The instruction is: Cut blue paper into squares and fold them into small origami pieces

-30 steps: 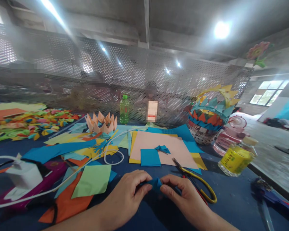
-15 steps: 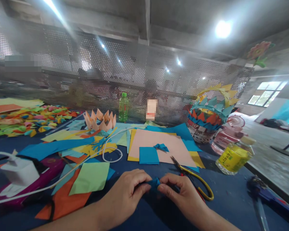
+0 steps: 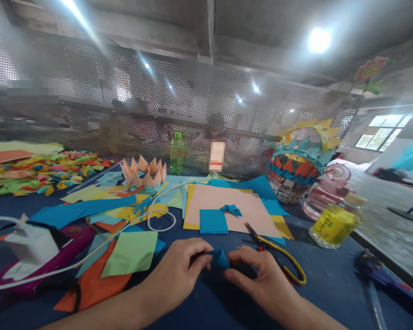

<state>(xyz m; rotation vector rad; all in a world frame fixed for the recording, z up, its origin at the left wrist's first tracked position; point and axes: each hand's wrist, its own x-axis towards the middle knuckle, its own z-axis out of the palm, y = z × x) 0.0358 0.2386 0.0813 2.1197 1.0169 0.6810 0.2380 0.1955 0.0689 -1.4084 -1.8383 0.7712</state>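
Note:
My left hand pinches a small folded piece of blue paper between thumb and fingers, above the dark blue table. Close to the paper's right side is my right hand, its thumb and forefinger parted; whether a fingertip touches the paper I cannot tell. Beyond the hands lie a blue paper square and a second folded blue piece, both on pink sheets. Scissors with yellow-and-red handles rest just past my right hand.
To the left are green paper, a white charger on a purple power strip, and a white cable. A peach paper ring and green bottle stand behind. At right are a paper basket, a yellow-labelled bottle and a glue gun.
My right thumb and forefinger have parted and come off their pinch on the folded blue paper. More of the paper shows now, still in my left hand.

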